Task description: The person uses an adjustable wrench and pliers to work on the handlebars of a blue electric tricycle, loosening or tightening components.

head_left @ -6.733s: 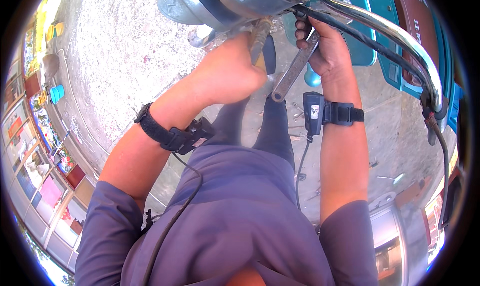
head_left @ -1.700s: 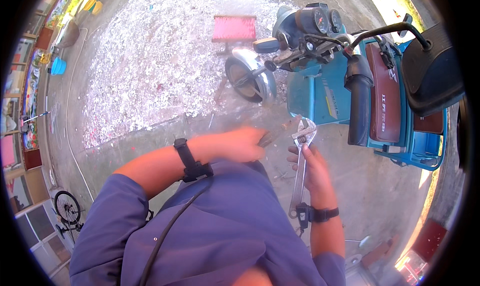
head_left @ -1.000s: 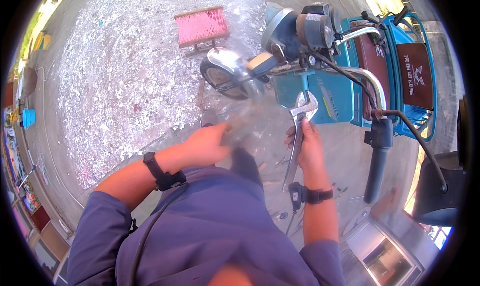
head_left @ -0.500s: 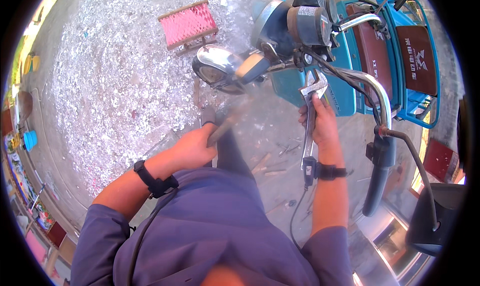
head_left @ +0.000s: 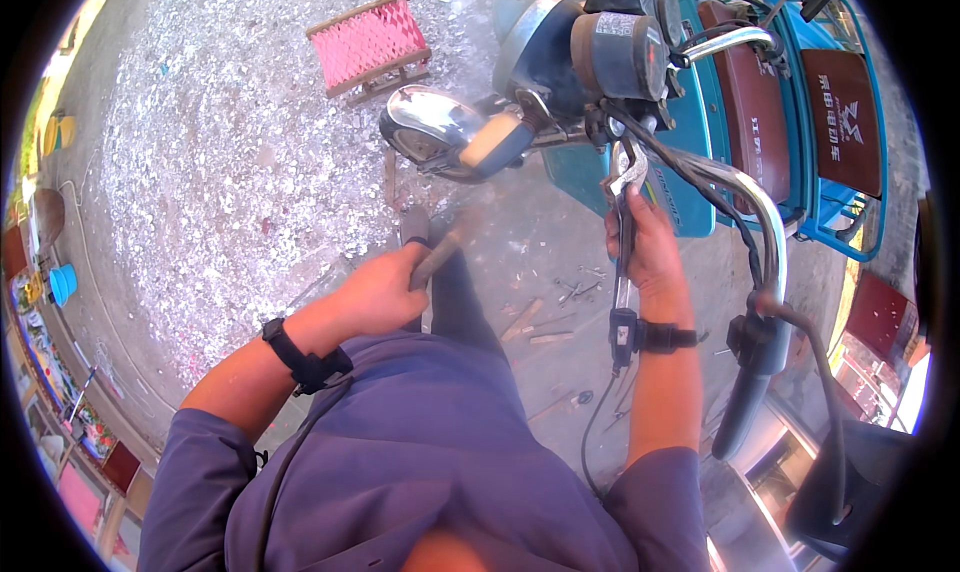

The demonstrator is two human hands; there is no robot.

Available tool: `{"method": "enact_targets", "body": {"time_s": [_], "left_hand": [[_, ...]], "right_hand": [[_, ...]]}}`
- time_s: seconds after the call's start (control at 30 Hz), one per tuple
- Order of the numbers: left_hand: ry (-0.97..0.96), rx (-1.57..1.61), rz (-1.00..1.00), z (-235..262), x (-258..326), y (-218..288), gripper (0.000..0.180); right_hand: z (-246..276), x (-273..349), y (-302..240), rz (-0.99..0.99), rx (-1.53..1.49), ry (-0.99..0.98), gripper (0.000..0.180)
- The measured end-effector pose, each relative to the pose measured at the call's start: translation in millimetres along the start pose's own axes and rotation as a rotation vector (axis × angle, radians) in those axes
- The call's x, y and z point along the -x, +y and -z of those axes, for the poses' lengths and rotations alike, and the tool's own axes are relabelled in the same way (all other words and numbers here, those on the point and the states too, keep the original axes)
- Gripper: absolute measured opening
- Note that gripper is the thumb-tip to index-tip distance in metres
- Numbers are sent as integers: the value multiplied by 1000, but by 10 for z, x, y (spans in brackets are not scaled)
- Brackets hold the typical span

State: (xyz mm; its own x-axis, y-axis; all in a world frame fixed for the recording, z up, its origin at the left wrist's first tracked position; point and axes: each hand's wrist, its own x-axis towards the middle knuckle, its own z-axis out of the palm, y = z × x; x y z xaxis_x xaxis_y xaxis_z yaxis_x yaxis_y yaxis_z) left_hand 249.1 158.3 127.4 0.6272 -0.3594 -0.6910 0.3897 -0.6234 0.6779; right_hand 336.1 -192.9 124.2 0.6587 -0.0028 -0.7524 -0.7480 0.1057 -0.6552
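Observation:
My right hand [head_left: 650, 244] is closed around a large silver adjustable wrench [head_left: 622, 252], held upright. Its jaws [head_left: 628, 164] are up at the handlebar clamp [head_left: 612, 127] of a blue electric three-wheeler [head_left: 580, 177]; whether they grip a nut there I cannot tell. In my closed left hand [head_left: 378, 292] is a wooden-handled tool [head_left: 438, 258]. Its far end is smeared by motion, so its kind is unclear. It points up and right, toward the chrome front fender [head_left: 432, 110], apart from it.
The chrome handlebar [head_left: 765, 207] curves down on the right to a black grip [head_left: 748, 402] and a mirror [head_left: 845, 492]. A stool with pink webbing [head_left: 368, 44] stands beyond the front wheel. White flakes cover the ground at left. Wood scraps [head_left: 525, 317] lie below the vehicle. A blue basin [head_left: 62, 284] stands far left.
The wrench has moved up to the handlebar clamp with my right hand. The near handlebar grip and mirror have swung downward in view. My left hand still holds the wooden-handled tool, shifted slightly.

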Motion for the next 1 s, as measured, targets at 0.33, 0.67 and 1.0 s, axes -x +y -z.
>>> {"method": "enact_targets", "body": {"time_s": [0.33,0.67,1.0], "left_hand": [[-31,-21,6,78,-62,35,39],[25,-104,-240,74,-107,392,51],[253,-164,-523,-293,-258,910,53]], "right_hand": [[-173,27,145,62,-14,62,39],[-338,468,415,189,-3,-92,72],[-832,652,700,283,-175,-208,81]]}}
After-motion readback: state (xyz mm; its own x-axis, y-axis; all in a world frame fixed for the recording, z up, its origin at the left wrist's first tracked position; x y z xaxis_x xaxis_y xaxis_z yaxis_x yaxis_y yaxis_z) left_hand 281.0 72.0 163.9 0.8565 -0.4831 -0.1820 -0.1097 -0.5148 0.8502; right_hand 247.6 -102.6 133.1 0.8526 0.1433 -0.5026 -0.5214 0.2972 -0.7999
